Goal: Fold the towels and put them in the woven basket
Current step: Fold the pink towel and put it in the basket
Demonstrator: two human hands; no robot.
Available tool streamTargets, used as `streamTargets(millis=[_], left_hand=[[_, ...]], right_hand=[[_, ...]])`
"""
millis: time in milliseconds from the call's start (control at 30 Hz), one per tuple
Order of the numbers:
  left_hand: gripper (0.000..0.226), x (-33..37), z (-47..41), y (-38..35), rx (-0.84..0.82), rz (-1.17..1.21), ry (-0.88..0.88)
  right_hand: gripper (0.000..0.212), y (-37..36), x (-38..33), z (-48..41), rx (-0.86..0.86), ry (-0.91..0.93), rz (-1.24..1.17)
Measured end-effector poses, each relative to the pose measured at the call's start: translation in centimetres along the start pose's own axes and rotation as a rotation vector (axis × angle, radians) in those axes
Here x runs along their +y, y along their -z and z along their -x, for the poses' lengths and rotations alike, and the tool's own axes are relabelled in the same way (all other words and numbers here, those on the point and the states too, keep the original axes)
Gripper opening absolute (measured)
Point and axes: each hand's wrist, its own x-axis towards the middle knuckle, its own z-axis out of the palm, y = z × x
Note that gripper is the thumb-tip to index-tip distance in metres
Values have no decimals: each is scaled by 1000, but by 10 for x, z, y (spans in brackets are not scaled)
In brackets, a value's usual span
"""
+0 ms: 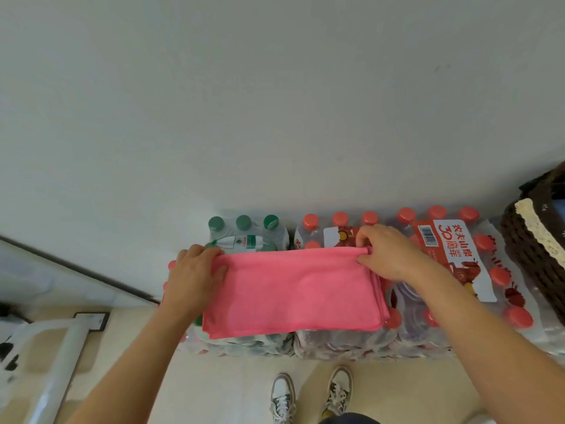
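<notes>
Water-bottle packs (336, 341): pink towel (293, 289) between hands (195, 270) (388, 255)

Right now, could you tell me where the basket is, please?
In the head view, the basket sits at the far right edge, partly cut off, right beside the red-capped bottle pack, well right of the towel.

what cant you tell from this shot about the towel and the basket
Head view only:
- woven basket: cut off by the right edge, contents unseen.
- pink towel: layer count unclear, underside hidden by its own top face.
- bottle packs: middle tops covered by the towel; small label print unreadable.
</notes>
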Motion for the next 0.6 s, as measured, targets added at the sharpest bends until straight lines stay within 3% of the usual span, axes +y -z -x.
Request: streamTargets(millis=[133,367,433,500,600], left_hand=[[7,-1,-2,12,-57,154,-7],[28,0,9,16,-274,588,-92],[24,-4,9,19,-348,643,-116],[22,-7,7,21,-419,777,-110],[18,-5,6,21,-444,930,-66]], right_hand=[[18,5,-6,-8,47,-67,-41],[27,-11,-37,-29,517,-89,204],[22,-17,-64,-16,595,-30,121],[13,-27,-105,8,470,44,-87],[42,-68,-168,46,223,119,-114]])
